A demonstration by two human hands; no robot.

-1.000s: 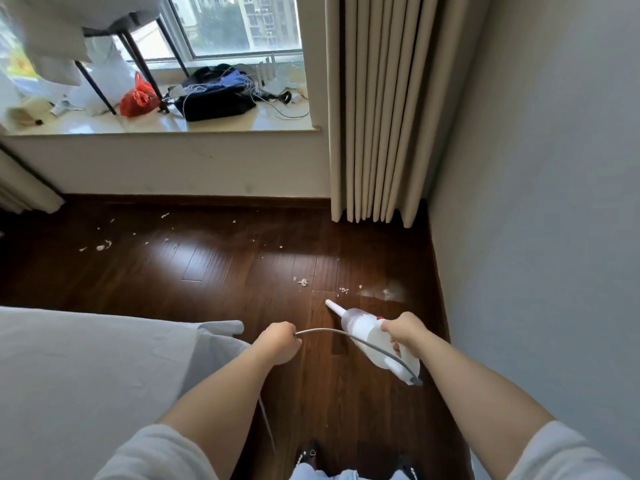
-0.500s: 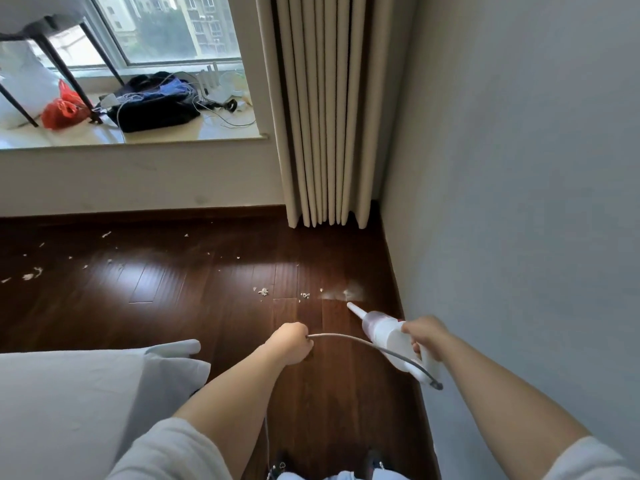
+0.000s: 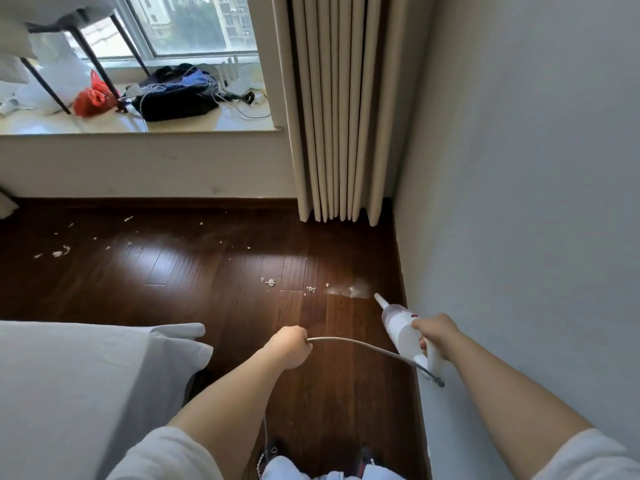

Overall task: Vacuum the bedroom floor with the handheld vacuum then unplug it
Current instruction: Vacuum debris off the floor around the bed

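Note:
My right hand point(image 3: 435, 336) grips the handle of the white handheld vacuum point(image 3: 401, 327). Its narrow nozzle points up and left, just short of a pale dust smear point(image 3: 349, 290) on the dark wooden floor point(image 3: 194, 271). A grey power cord point(image 3: 363, 348) runs from the vacuum's rear to my left hand point(image 3: 289, 346), which is curled round it. Small white crumbs point(image 3: 270, 282) lie left of the nozzle, and more scraps point(image 3: 59, 252) are scattered at the far left.
A grey wall point(image 3: 519, 202) runs along the right, close to the vacuum. Beige curtains point(image 3: 339, 116) hang in the corner. The bed with a grey sheet point(image 3: 76, 386) fills the lower left. A window ledge point(image 3: 138, 128) holds a dark bag point(image 3: 176, 95).
The view has swung left and right again. The vacuum and my right hand have moved right toward the wall. My left hand keeps its hold on the cord.

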